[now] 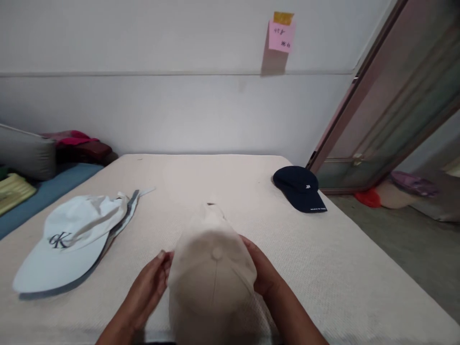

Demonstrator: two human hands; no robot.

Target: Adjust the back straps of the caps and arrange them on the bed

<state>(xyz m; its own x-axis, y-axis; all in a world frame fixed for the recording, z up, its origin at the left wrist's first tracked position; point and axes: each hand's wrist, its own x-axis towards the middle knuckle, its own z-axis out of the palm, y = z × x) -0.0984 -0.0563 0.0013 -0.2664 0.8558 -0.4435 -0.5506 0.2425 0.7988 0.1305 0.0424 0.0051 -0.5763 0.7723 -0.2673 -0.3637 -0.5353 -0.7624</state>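
The left hand (155, 280) and right hand (261, 268) are holding a tan cap (213, 275). A white cap (77, 230) is lying on the left.

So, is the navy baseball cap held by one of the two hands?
No, the navy baseball cap lies apart, while the left hand and right hand are at the beige baseball cap.

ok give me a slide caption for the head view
Left hand and right hand flank a beige cap, with a white cap to the left and a navy cap to the right.
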